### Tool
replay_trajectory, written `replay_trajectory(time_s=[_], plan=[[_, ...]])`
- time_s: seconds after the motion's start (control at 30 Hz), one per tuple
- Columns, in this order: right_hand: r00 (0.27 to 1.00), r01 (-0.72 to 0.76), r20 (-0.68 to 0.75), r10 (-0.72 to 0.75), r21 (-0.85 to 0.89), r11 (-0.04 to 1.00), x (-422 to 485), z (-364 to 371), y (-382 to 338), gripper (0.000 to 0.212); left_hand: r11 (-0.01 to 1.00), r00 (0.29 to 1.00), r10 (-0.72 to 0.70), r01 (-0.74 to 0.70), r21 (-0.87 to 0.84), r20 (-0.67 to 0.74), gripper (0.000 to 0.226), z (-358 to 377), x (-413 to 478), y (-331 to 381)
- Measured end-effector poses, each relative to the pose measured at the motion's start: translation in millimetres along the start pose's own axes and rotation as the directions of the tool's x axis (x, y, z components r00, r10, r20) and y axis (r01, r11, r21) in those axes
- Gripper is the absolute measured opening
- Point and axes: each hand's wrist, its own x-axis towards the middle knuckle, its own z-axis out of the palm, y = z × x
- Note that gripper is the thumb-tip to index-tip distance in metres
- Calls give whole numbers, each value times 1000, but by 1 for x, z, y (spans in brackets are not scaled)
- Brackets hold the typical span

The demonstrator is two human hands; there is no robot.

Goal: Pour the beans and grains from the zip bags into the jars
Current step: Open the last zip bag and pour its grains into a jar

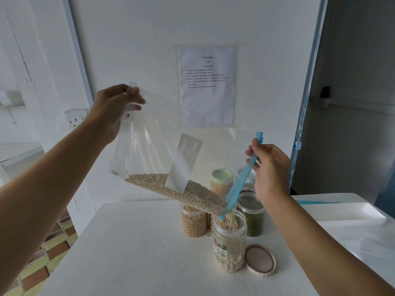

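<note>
Mid-pour, the left hand [116,107] pinches the zip bag's [154,150] raised corner and the right hand [269,167] pinches its blue zip edge above the open jar [229,242] on the table — roughly half filled, plenty of grain left in the bag — with other filled jars [194,221] just behind.

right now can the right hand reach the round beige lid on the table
Probably not: the right hand pinches the blue seal of the clear zip bag mid-pour, though the round beige lid lies uncovered.
</note>
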Motion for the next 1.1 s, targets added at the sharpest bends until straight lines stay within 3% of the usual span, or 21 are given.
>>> replay_trajectory(time_s=[1.1], plan=[[1000,-10,-4,10,29,1000,-2,1,-7,11,1000,1000,20,-20,14,-4,17,2,-5,10]])
